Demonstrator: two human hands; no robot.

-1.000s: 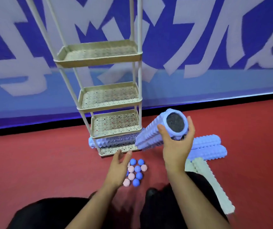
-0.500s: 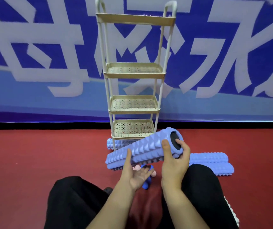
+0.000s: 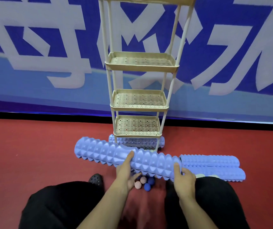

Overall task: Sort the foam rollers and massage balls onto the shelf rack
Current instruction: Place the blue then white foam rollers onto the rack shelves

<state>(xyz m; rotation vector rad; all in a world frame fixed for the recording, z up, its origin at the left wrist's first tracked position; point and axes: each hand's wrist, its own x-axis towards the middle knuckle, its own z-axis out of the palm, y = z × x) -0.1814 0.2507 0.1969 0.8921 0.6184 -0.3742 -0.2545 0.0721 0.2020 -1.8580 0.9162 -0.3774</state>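
I hold a long lilac ridged foam roller [image 3: 109, 153] level across my front, just in front of the beige shelf rack [image 3: 139, 106]. My left hand [image 3: 126, 172] cups its middle from below, thumb on top. My right hand [image 3: 184, 178] grips its right end. Another lilac roller [image 3: 137, 142] lies on the rack's bottom tier, sticking out both sides. Two more lilac rollers [image 3: 210, 161] lie side by side on the floor to the right. Pink and blue massage balls [image 3: 143, 183] sit on the floor under the held roller, partly hidden.
The rack's three upper perforated shelves [image 3: 140, 61] hold nothing. The floor [image 3: 33, 154] is red mat; a blue and white banner wall [image 3: 49, 55] stands right behind the rack. My black-clad knees [image 3: 63, 204] and a black clog [image 3: 96, 178] frame the lower view.
The held roller swung from pointing end-on toward me to lying level and crosswise. My left hand came up from the balls and took its middle. The camera shifted, centring the rack.
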